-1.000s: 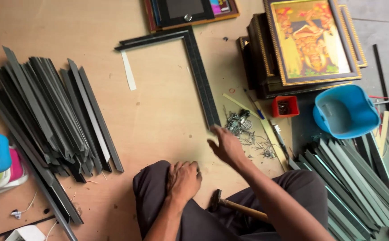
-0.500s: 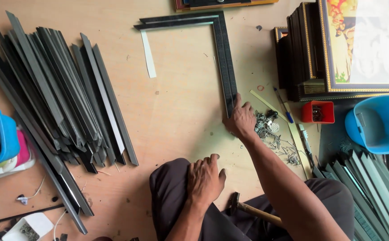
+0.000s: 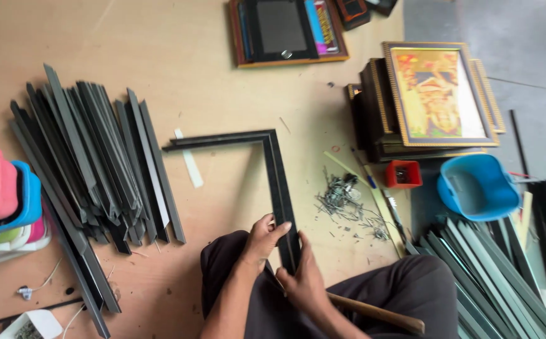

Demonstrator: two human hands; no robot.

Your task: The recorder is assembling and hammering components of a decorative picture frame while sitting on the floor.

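An L-shaped black frame corner (image 3: 273,163) lies on the wooden floor, one arm running left, the other toward me. My left hand (image 3: 261,238) grips the near end of that long arm from the left. My right hand (image 3: 303,281) holds the same end from below and to the right, fingers closed round the moulding. A wooden-handled tool (image 3: 373,312) rests across my lap just right of the right hand. My knees in dark trousers (image 3: 411,282) frame the hands.
A heap of black and grey moulding strips (image 3: 91,169) lies left, more strips (image 3: 492,276) right. Small metal fasteners (image 3: 342,201) are scattered beside the frame. A red box (image 3: 403,174), blue tub (image 3: 477,187), stacked framed pictures (image 3: 429,100) and coloured baskets (image 3: 3,194) surround the area.
My left hand left my knee and took the frame arm; my right hand slid down from higher on the arm to its near end. The view shifted, showing more of the floor.
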